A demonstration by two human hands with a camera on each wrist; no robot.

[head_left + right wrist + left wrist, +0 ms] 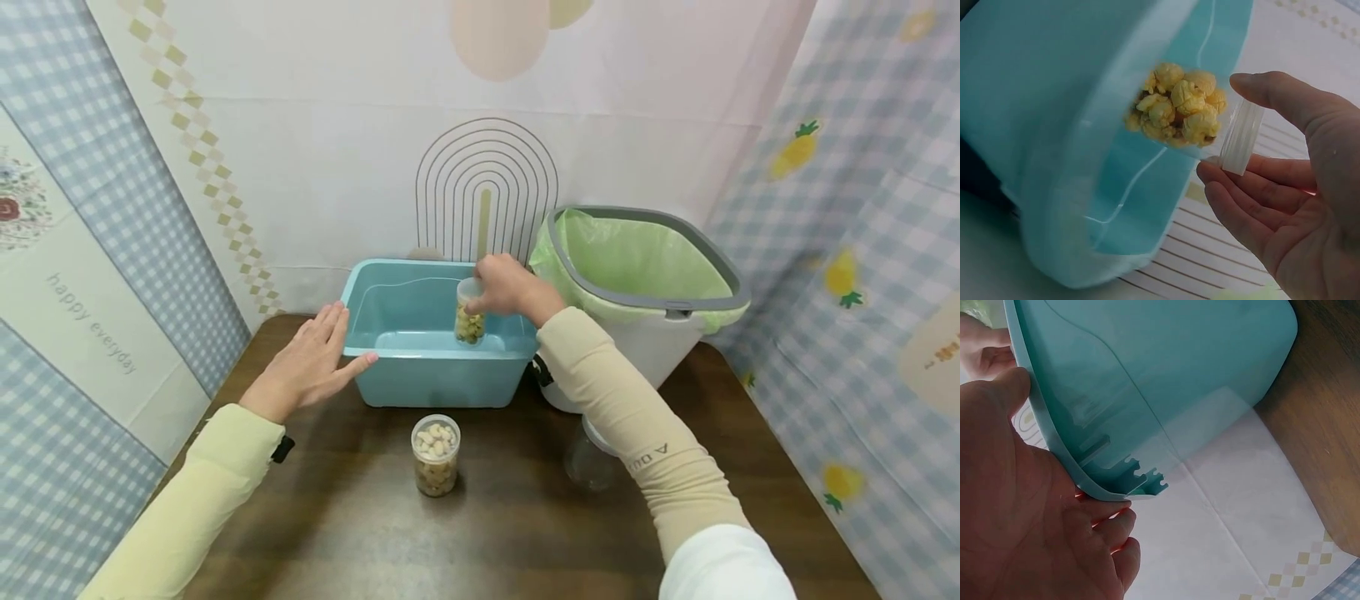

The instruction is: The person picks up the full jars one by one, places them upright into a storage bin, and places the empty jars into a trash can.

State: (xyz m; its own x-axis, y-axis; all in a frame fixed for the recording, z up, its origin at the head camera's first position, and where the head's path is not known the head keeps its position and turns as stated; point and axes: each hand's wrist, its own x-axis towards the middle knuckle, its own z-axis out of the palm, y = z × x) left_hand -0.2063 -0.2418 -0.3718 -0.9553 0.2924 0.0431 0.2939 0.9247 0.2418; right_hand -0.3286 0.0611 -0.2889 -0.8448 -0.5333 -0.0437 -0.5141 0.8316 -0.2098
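Observation:
My right hand (513, 287) holds a clear jar of popcorn (470, 325) by its white lid (1242, 134), thumb on one side and fingers on the other. The jar hangs in the mouth of a light blue plastic bin (442, 379), and the right wrist view shows its lower end just past the rim. At the bin's left end, my left hand (303, 367) touches the rim, its fingers extended and the thumb apart along the front edge. In front of the bin stands another clear jar (435, 458), holding pale, nut-like pieces above browner ones.
To the bin's right is a white trash can with a grey rim (678, 302) and green liner (630, 254). A clear container (590, 462) sits partly behind my right forearm. Everything stands on a dark wooden table (360, 533), with patterned cloth walls behind and at both sides.

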